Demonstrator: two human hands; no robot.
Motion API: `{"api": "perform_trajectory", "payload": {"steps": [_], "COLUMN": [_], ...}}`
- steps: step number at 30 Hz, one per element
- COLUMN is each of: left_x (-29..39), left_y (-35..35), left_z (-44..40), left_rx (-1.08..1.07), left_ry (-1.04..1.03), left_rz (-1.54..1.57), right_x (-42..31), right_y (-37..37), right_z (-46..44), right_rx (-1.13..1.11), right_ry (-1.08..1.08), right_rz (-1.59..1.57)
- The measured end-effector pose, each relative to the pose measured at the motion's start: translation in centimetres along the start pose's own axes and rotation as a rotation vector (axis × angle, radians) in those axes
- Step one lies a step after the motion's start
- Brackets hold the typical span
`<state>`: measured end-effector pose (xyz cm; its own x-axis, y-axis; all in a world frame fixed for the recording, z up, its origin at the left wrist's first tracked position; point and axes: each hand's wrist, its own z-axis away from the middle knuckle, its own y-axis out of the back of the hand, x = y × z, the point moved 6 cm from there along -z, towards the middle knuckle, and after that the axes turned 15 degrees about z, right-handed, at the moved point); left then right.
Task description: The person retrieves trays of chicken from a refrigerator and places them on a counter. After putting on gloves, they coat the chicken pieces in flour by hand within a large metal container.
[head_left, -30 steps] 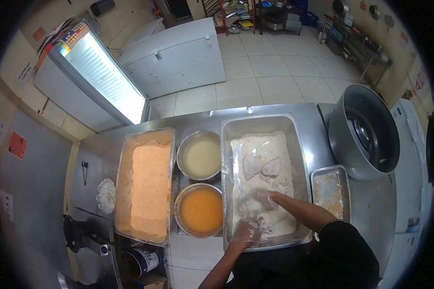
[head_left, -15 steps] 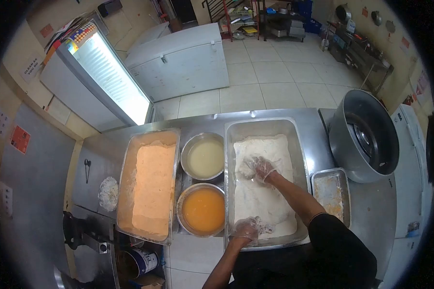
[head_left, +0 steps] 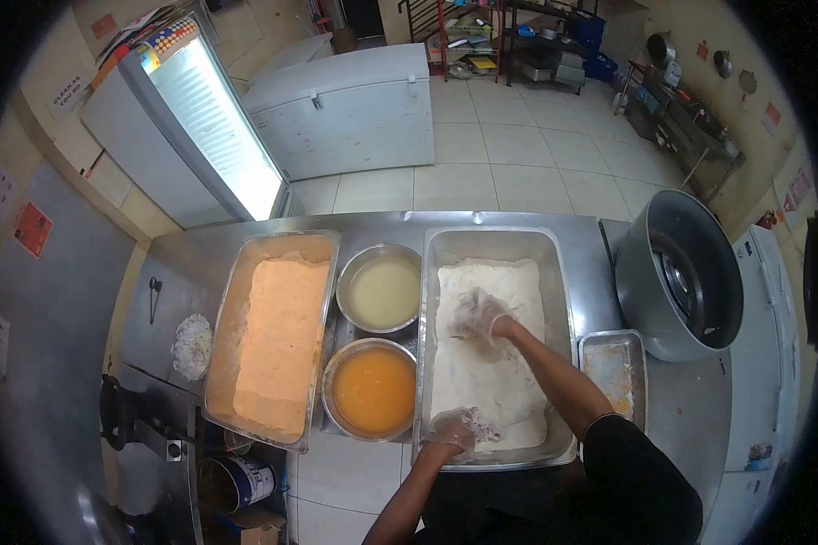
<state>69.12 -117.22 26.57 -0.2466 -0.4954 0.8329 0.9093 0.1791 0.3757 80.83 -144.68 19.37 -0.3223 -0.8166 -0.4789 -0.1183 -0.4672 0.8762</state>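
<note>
A deep metal tray (head_left: 562,272) holds a thick layer of white, flour-like powder (head_left: 513,391). My right hand (head_left: 482,316), in a clear plastic glove, is down in the powder toward the tray's far half; motion smears its fingers. Near the tray's close left corner is my left hand (head_left: 449,431), also gloved. Its fingers are curled at a lumpy, powder-coated bit I cannot make out. Left of this tray stand a bowl of pale liquid (head_left: 384,289) and a bowl of orange liquid (head_left: 371,389). Beyond them, a second tray (head_left: 224,341) contains orange powder (head_left: 282,336).
A large grey pot (head_left: 641,291) and a small, stained metal tray (head_left: 639,347) stand at right. White crumbly stuff (head_left: 192,347) and spoons (head_left: 154,298) lie on the left counter. Across the floor are a chest freezer (head_left: 345,127) and a lit display fridge (head_left: 218,118).
The camera view has shifted slightly. My right hand has moved within the white powder and is more smeared now. My left hand stays by the near left corner.
</note>
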Motion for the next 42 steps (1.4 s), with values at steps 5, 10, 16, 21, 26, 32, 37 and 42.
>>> {"api": "perform_trajectory", "payload": {"steps": [5, 10, 16, 21, 26, 32, 37, 42], "left_x": [0.5, 1.6, 0.8, -2.4, -0.7, -1.6, 0.3, 7.2], "left_y": [0.3, 0.5, 0.7, -2.1, -1.6, -0.6, 1.9, 6.3], "left_z": [0.3, 0.8, 0.5, -0.8, 0.5, 2.5, 2.6, 4.3], "left_rx": [0.016, 0.002, -0.049, -0.149, -0.169, 0.046, -0.249, -0.07], "left_ry": [-0.057, 0.028, 0.078, -0.04, -0.072, -0.301, -0.242, -0.211], "left_rz": [-0.056, -0.055, -0.053, -0.214, -0.188, 0.437, 0.032, 0.213], "right_x": [-7.8, -5.7, 0.7, -9.9, -12.0, -11.3, 0.2, -2.3], "right_y": [4.5, 7.4, -1.5, 2.6, -3.0, -6.5, -15.6, -5.4], "right_z": [2.9, 1.8, 3.1, 11.0, 15.2, 21.5, 25.3, 18.5], "right_rx": [-0.141, -0.181, -0.157, 0.121, -0.283, -0.535, -1.214, -1.012], "right_ry": [0.31, 0.204, 0.629, 0.424, 0.686, 0.712, 0.051, -0.245], "right_rz": [0.528, -0.229, 0.322, 0.488, 0.362, -0.196, -0.484, -0.596]}}
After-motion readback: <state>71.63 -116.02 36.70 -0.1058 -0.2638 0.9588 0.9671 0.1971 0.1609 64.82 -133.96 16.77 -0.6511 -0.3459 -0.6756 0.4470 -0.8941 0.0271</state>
